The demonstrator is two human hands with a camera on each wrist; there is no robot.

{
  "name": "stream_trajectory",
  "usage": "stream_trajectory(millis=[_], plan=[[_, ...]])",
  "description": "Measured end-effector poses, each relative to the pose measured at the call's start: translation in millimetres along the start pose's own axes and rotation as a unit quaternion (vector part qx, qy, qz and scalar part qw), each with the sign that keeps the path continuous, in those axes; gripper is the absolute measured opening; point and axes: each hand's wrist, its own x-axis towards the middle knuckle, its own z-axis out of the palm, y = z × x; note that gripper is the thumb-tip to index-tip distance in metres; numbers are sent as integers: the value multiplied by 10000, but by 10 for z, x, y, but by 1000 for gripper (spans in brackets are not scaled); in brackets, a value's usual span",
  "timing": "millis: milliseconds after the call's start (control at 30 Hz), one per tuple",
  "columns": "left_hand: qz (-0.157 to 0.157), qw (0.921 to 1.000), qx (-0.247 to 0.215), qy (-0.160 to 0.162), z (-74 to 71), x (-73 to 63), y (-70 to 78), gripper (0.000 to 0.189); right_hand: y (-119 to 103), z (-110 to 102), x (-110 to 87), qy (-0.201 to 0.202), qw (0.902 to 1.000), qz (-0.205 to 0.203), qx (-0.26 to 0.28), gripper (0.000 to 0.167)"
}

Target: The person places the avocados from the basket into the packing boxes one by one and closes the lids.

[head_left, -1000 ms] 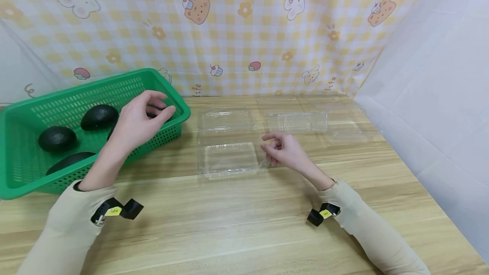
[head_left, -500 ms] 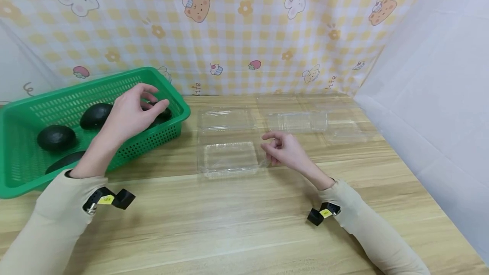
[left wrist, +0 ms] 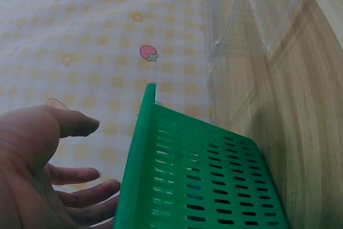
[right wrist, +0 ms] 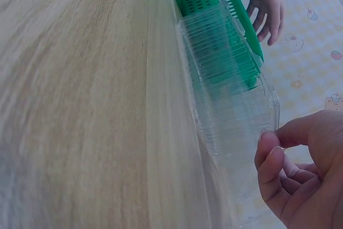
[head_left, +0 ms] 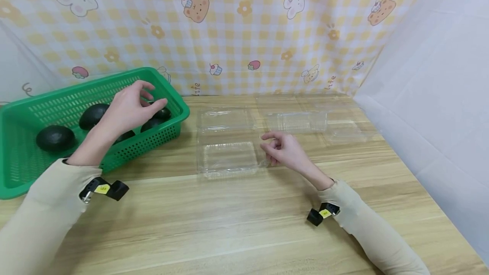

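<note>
A green slatted plastic basket (head_left: 85, 86) stands at the left, holding several dark, egg-shaped avocados (head_left: 56, 138). My left hand (head_left: 131, 107) hovers over its right end, fingers spread and slightly bent, with nothing between thumb and fingers. Just below this hand lie avocados (head_left: 153, 124), partly hidden by it and by the basket wall. In the middle of the table, an opened clear plastic clamshell container (head_left: 229, 156) lies flat. At its right edge my right hand (head_left: 284, 152) pinches the rim between thumb and fingertips; the right wrist view shows this pinch on the container's rim (right wrist: 276, 108).
More clear clamshell containers (head_left: 299, 122) lie opened at the back right of the wooden table (head_left: 229, 224). A yellow checked cloth (head_left: 244, 33) hangs right behind the table. White sheeting (head_left: 439, 75) hangs along the right side.
My left hand has shifted left and slightly back over the basket, uncovering the avocados at its right end. My right hand and the clamshell have stayed put.
</note>
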Motion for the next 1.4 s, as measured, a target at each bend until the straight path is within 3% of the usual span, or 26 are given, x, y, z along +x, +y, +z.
stream_trajectory(millis=[533,967,1400], plan=[[112,9952,477,-841,-38,162,-263,67,18,18,-9,-9,10000,13,27,31],[400,9900,380,-1296,-6,162,-453,51,22,11,-11,-25,10000,-46,74,32],[678,9803,312,-1828,21,168,-531,39,10,15,-11,22,10000,-11,43,33]])
